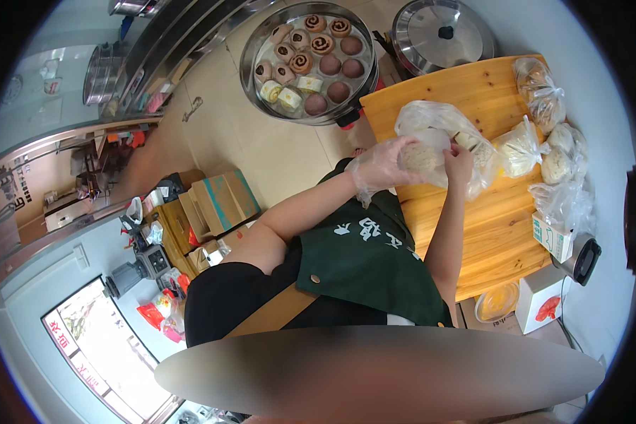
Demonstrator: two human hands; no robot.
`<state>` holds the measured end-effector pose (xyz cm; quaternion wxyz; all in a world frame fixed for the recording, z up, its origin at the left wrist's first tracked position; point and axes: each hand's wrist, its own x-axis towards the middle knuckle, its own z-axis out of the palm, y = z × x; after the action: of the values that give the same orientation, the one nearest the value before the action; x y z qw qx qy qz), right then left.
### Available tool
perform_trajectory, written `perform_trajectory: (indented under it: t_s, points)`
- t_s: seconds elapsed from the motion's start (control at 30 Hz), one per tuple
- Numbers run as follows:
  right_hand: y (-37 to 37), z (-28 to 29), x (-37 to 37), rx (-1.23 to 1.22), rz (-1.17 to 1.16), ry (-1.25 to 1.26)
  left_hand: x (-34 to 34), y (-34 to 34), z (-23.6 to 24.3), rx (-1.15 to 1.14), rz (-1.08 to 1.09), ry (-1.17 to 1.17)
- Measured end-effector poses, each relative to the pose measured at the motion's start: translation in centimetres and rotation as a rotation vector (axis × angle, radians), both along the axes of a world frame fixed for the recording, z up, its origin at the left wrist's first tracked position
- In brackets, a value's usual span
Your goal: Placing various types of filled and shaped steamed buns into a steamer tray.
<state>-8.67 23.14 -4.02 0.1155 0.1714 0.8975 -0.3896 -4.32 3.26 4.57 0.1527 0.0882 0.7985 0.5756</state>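
My left hand point(391, 161), in a loose clear plastic glove, is closed around a pale, lumpy, round piece of food point(420, 157) whose exact kind I cannot make out. Its fingers are partly covered by thin plastic. Beside it, my right hand point(459, 161) is bare and pinches the edge of a clear plastic bag point(431, 116). The bag lies crumpled on the wooden table point(487, 226), around and behind both hands. More pale pieces point(482, 152) show through the bag to the right of my fingers.
Several tied bags of pale food point(521, 150) line the table's right side, near a small carton point(552, 237). Ahead stands a round steamer point(247, 78) of assorted buns, with a lidded metal pot point(442, 53) to its right. Cardboard boxes point(222, 201) sit at left.
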Motion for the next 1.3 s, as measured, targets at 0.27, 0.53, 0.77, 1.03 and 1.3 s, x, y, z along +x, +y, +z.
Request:
perform_trajectory:
  t_s: [0.27,0.53,0.77,1.03,1.3]
  points:
    - [-2.0,7.1,3.8,-0.217,-0.075,0.571,1.8,-2.6,2.6,0.148,0.213,0.012]
    - [-11.4,9.2,3.8,-0.978,-0.205,0.046,1.9,-7.1,4.7,-0.014,0.38,0.269]
    - [-20.1,8.3,1.1,-1.224,-0.151,-0.059,0.1,-13.3,3.0,-0.256,0.422,0.374]
    - [-31.7,7.7,-3.0,-1.371,-0.253,-0.186,-4.4,-23.5,-0.2,-0.35,0.439,0.398]
    - [-38.4,3.0,-8.1,-1.137,0.058,-0.334,-7.2,-33.2,-6.1,-0.186,0.463,0.164]
